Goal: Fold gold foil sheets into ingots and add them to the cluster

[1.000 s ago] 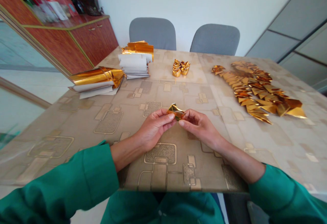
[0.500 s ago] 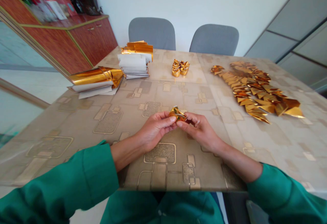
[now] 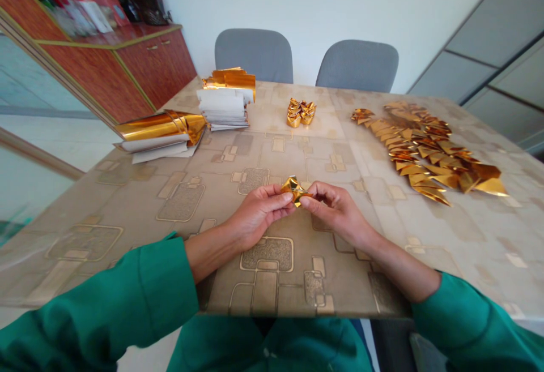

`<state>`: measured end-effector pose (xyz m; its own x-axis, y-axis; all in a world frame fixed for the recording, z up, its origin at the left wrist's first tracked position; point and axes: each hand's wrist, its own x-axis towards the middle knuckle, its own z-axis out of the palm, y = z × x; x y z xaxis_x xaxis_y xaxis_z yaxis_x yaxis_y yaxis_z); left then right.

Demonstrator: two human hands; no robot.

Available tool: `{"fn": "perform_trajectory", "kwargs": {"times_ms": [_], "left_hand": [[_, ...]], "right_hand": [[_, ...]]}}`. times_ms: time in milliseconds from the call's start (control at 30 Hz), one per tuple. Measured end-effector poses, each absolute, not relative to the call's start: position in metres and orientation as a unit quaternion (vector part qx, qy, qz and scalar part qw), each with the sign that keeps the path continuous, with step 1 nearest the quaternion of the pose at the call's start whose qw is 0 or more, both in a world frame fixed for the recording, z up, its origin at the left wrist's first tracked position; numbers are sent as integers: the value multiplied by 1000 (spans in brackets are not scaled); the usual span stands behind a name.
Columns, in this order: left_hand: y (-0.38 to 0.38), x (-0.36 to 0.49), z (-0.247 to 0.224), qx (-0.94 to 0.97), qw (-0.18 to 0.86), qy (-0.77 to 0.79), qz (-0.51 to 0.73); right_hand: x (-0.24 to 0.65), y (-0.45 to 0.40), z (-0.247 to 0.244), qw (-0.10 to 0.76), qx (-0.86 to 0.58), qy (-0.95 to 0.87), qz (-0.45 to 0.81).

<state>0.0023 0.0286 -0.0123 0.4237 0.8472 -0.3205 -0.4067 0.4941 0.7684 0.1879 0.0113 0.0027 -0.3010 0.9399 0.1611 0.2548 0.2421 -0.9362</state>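
Observation:
Between my two hands, above the near middle of the table, is a small folded piece of gold foil paper (image 3: 294, 188). My left hand (image 3: 261, 209) pinches its left side between thumb and fingers. At its right edge, my right hand (image 3: 338, 209) grips with thumb and bent forefinger. Parts of the piece are hidden by the fingertips. Farther back stand several finished-looking gold paper ingots (image 3: 301, 112) in a small cluster. To the right, many flat folded gold paper pieces (image 3: 419, 148) lie overlapping in curved rows.
Stacked gold and white paper sheets (image 3: 223, 108) stand at the back left, with a curled gold paper bundle (image 3: 159, 128) beside them. The patterned tablecloth (image 3: 272, 151) covers the table. Two grey chairs (image 3: 254, 55) stand behind it. A wooden cabinet (image 3: 159, 63) is at the far left.
My right thumb and fingers have shifted slightly along the foil piece's right side, and more of its gold front shows. The left hand keeps its hold. The other things stay put.

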Motion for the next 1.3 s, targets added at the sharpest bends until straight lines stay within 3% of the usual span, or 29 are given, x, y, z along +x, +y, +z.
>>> {"fn": "perform_trajectory", "kwargs": {"times_ms": [467,700,1300], "left_hand": [[24,3,-7,334,768,367,404],[22,1,-11,431,712,390,395],[27,2,-9,352,739,373,436]], "right_hand": [[186,12,0,378,-450,-665,460],[184,13,-3,373,-458,-687,424],[182,13,-3,359,-415,-655,520]]}}
